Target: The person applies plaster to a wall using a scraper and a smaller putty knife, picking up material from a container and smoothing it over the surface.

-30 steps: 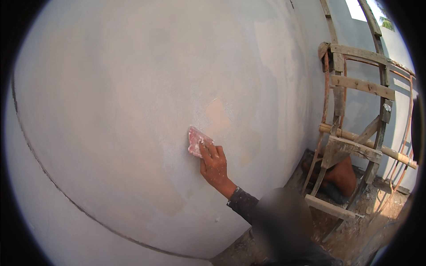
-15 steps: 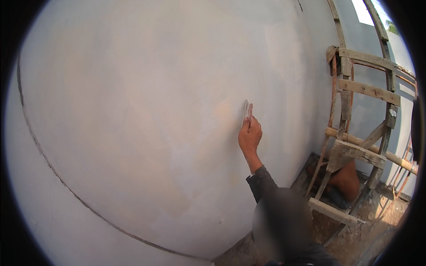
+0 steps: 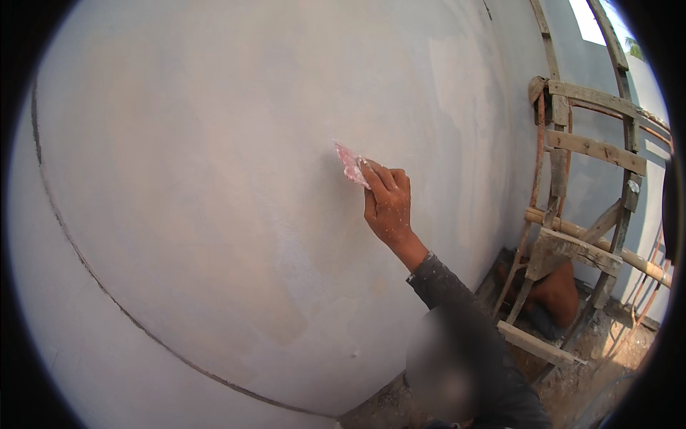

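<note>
My right hand [image 3: 389, 204] comes up from the lower right in a dark sleeve and is closed on a flat putty spreader [image 3: 350, 164]. The spreader is pinkish red and smeared with white paste. It tilts up and to the left, close against the pale wall [image 3: 214, 179]; whether its edge touches cannot be told. White specks dot the back of the hand. Uneven beige and whitish patches cover the wall around the tool. My left hand does not show, and a blurred patch hides part of the area beside my forearm.
A rough wooden frame [image 3: 597, 146] with crosspieces stands at the right, a cloth [image 3: 537, 89] hung on it. A bamboo pole [image 3: 572, 225] runs across it. Behind its foot sits a rounded orange-brown shape [image 3: 557, 297]. A dark groove [image 3: 128, 318] curves along the wall's lower left.
My right hand has moved left and slightly up with the spreader. The spreader has turned from nearly edge-on and upright to leaning left, its pinkish face now showing.
</note>
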A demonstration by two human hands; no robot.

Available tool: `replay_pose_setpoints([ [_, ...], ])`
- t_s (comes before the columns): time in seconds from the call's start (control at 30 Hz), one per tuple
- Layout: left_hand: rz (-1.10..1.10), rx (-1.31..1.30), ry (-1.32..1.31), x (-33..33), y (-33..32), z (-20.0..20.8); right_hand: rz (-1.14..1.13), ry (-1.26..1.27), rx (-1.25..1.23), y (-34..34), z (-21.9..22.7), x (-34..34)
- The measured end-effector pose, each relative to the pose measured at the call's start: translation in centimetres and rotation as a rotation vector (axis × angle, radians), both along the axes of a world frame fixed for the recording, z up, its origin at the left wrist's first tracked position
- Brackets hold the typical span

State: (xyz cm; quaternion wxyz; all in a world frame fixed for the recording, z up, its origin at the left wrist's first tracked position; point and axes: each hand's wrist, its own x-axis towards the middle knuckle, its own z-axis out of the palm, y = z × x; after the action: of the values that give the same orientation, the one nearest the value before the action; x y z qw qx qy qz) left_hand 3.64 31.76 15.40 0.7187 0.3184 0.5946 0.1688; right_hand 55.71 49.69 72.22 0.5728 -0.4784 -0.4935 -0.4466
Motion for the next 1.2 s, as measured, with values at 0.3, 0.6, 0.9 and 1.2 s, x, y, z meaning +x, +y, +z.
replay_pose_setpoints([
  [0.3, -0.016, 0.032, 0.022, -0.2, 0.2, -0.1, 0.229, 0.091, -0.338, -3.9, -18.7, -7.8],
  [0.6, -0.056, 0.052, 0.040, -0.1, 0.3, -0.1, -0.046, 1.425, -0.015, 6.5, -21.2, 9.0],
  [0.9, -0.098, 0.095, 0.069, -0.3, -0.2, -0.5, 0.154, 0.265, 0.040, 3.7, 3.0, 1.9],
  [1.2, -0.398, 0.596, 0.235, -3.4, -2.2, -4.9, 0.202, -0.449, -0.346, 1.8, -13.8, -8.9],
])
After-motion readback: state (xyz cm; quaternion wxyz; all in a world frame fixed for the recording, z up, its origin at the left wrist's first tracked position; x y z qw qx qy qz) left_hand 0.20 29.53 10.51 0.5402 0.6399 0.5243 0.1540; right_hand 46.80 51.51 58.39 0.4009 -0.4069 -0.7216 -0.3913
